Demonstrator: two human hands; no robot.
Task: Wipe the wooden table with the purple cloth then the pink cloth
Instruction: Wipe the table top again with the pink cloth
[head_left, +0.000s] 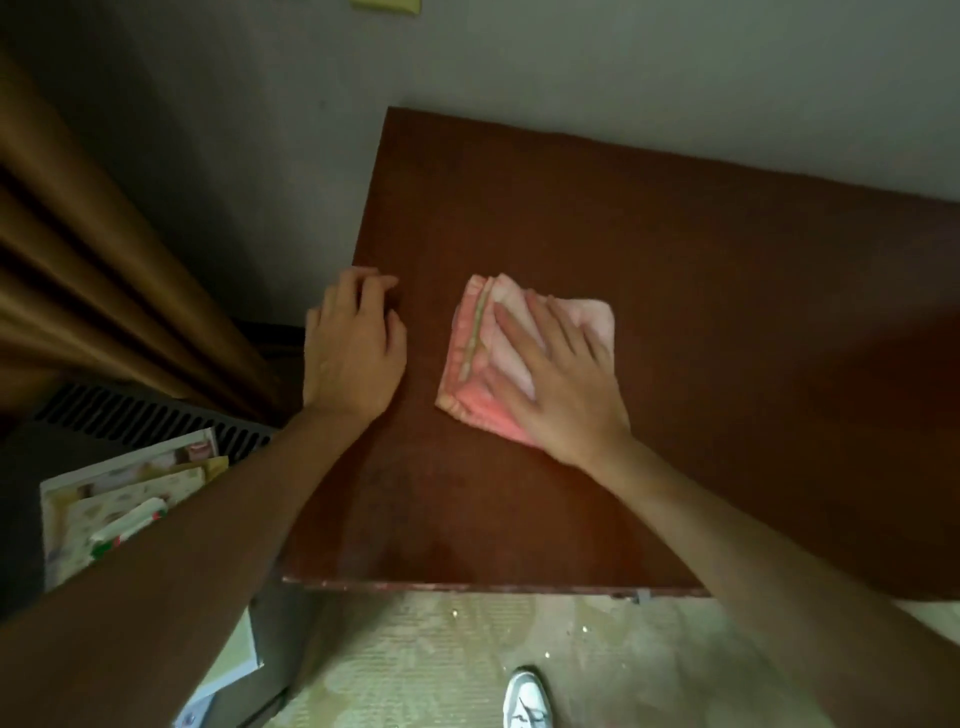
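Our right hand (558, 387) lies flat on the folded pink cloth (485, 353), fingers (511, 332) straight and spread, pressing it onto the desk (675, 291) left of middle. The cloth's long axis runs from us toward the wall. Our left hand (353, 345) rests at the desk's left edge, fingers loosely bent, holding nothing. Brown curtain (104, 291) hangs left; a book (104, 499) lies below it.
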